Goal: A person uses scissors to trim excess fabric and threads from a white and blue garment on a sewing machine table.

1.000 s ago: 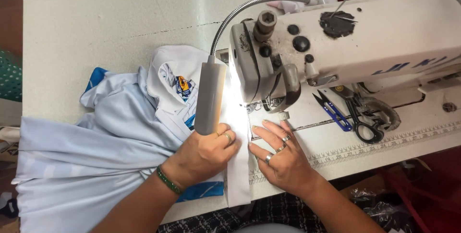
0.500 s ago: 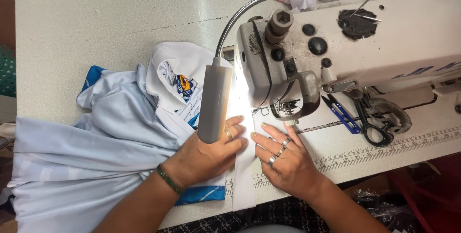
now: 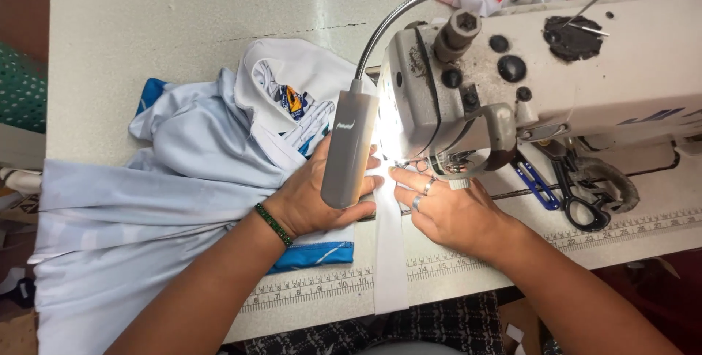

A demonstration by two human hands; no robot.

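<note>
Pale blue garment [image 3: 168, 201] bunched on the worktop [image 3: 146, 26] at left. Left hand [image 3: 311, 201] flat on it, fingers spread, gripping nothing. White strip [image 3: 390, 252] running under the needle. Right hand [image 3: 450, 212] flat too, fingertips near the presser foot [image 3: 439, 168]. Could get nicked if cloth jerks forward.

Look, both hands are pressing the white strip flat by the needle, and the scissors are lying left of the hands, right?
Not quite. In the head view the scissors lie to the right of the hands, under the sewing machine's arm. The left hand and right hand do press the white strip.
</note>
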